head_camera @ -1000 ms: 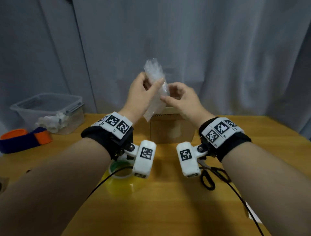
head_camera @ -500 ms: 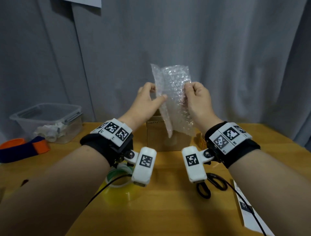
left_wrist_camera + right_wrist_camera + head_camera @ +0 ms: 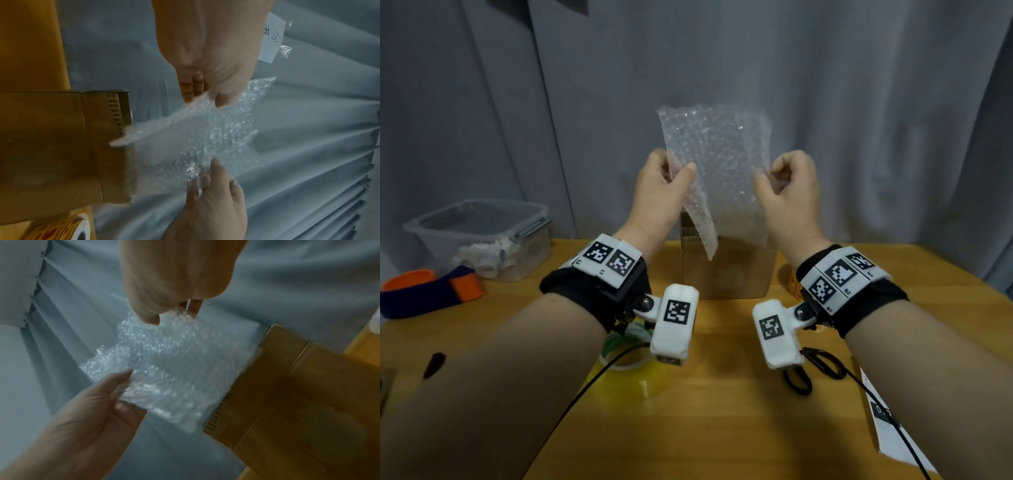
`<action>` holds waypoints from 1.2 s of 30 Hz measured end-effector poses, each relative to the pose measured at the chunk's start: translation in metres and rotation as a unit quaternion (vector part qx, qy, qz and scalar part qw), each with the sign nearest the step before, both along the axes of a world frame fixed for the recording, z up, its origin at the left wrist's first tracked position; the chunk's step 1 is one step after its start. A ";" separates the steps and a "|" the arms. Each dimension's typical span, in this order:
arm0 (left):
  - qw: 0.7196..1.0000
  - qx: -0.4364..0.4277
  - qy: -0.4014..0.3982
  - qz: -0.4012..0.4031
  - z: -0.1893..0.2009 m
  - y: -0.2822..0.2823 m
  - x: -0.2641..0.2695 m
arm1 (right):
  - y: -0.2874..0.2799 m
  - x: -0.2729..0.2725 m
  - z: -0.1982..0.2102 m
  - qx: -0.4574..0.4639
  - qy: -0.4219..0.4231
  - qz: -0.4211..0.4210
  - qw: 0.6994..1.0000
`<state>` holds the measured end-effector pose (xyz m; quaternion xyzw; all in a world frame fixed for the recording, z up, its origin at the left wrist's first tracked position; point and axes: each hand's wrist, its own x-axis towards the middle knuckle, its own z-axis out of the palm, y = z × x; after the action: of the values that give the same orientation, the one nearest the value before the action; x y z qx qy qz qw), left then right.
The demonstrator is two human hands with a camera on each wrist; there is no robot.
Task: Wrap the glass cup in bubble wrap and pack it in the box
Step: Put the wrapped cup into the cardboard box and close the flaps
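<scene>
A clear sheet of bubble wrap (image 3: pixel 717 171) hangs spread in the air above the brown cardboard box (image 3: pixel 729 270). My left hand (image 3: pixel 664 185) pinches its left edge between thumb and fingers. My right hand (image 3: pixel 787 181) pinches the right edge with curled fingers. In the left wrist view the bubble wrap (image 3: pixel 201 134) stretches from my left hand (image 3: pixel 213 78) to my right hand (image 3: pixel 213 194), beside the box (image 3: pixel 61 146). In the right wrist view the wrap (image 3: pixel 170 369) runs between my right hand (image 3: pixel 174 288) and my left hand (image 3: pixel 96 410), with the box (image 3: pixel 308 394) at the right. No glass cup shows.
A roll of yellow tape (image 3: pixel 626 359) lies under my left wrist and black scissors (image 3: pixel 811 373) under my right. A clear plastic tub (image 3: pixel 482 236) and an orange and blue band (image 3: pixel 431 291) sit at the left. A white paper (image 3: pixel 890 428) lies at the table's right edge.
The bubble wrap was bunched between my hands a second ago. My hands have drawn apart and risen, and the sheet has opened flat between them.
</scene>
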<state>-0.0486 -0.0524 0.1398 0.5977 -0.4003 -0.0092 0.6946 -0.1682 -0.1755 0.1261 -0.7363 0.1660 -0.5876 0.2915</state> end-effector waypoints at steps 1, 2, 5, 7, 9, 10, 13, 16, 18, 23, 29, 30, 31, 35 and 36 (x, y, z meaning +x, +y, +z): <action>1.000 0.000 0.002 -0.012 0.000 0.000 -0.002 | 0.003 0.002 0.000 0.004 -0.003 0.018 1.000; 1.000 0.002 0.004 -0.020 0.000 0.000 -0.005 | 0.007 0.004 0.001 0.011 -0.006 0.041 0.999; 1.000 -0.002 0.003 -0.016 -0.002 0.000 -0.007 | 0.012 0.008 0.002 0.053 0.005 0.066 0.996; 1.000 0.000 0.000 -0.012 -0.004 0.001 -0.007 | 0.012 0.009 0.003 0.070 0.021 0.047 0.996; 1.000 0.018 -0.011 -0.013 -0.007 0.001 -0.007 | 0.010 0.009 0.003 0.065 0.021 0.029 0.997; 0.999 0.032 -0.025 -0.009 -0.007 0.001 -0.007 | 0.010 0.009 0.002 0.066 0.019 0.031 0.997; 0.996 0.054 -0.067 -0.017 -0.007 -0.002 -0.008 | 0.017 0.009 0.002 0.084 0.020 0.079 0.993; 0.990 0.066 -0.123 -0.025 -0.007 -0.006 -0.013 | 0.024 0.011 0.004 0.143 0.018 0.156 0.977; 0.982 0.075 -0.171 -0.030 -0.008 -0.008 -0.016 | 0.025 0.014 0.005 0.187 0.025 0.195 0.962; 0.974 0.070 -0.215 0.030 -0.013 -0.013 -0.014 | 0.026 0.019 0.001 0.249 0.002 0.253 0.935; 0.963 0.028 -0.238 0.121 -0.007 -0.005 -0.006 | 0.017 0.012 0.002 0.287 -0.017 0.244 0.926; 0.957 0.043 -0.268 0.102 -0.007 -0.004 -0.008 | 0.016 0.011 0.002 0.306 -0.015 0.260 0.916; 0.949 0.063 -0.301 0.076 -0.008 -0.004 -0.010 | 0.017 0.009 0.003 0.320 -0.012 0.286 0.903; 0.930 0.130 -0.345 0.000 -0.014 -0.003 -0.017 | 0.018 0.009 0.005 0.280 -0.009 0.310 0.909; 0.947 0.118 -0.299 -0.015 -0.014 -0.002 -0.020 | 0.017 0.010 0.004 0.268 -0.011 0.283 0.921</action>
<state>-0.0686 -0.0541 0.1258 0.6448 -0.5943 0.1124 0.4673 -0.1582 -0.1583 0.1297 -0.6404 0.0991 -0.4224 0.6338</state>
